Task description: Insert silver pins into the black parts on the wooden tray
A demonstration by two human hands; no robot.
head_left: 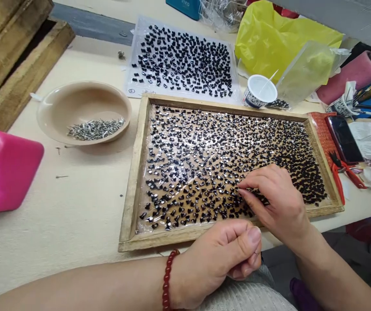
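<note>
A wooden-framed tray [130, 181] holds a great many small black pieces with shiny metal spots, spread over clear film. My left hand [219, 259], with a red bead bracelet [167, 280] at the wrist, is closed in front of the tray's near edge; a thin pin-like bit shows at its fingertips, too small to name. Over the tray's near right part, my right hand [274, 201] is closed, thumb and forefinger almost together above the black pieces. What it pinches, if anything, is too small to make out.
Metal pins lie in a beige bowl [85, 103]. Behind the tray is a white sheet [182, 88] of black pieces, beside a small cup [259, 93] and a yellow bag [279, 43]. Red pliers [350, 172] and a phone [344, 138] lie right; a pink container [14, 168] stands left.
</note>
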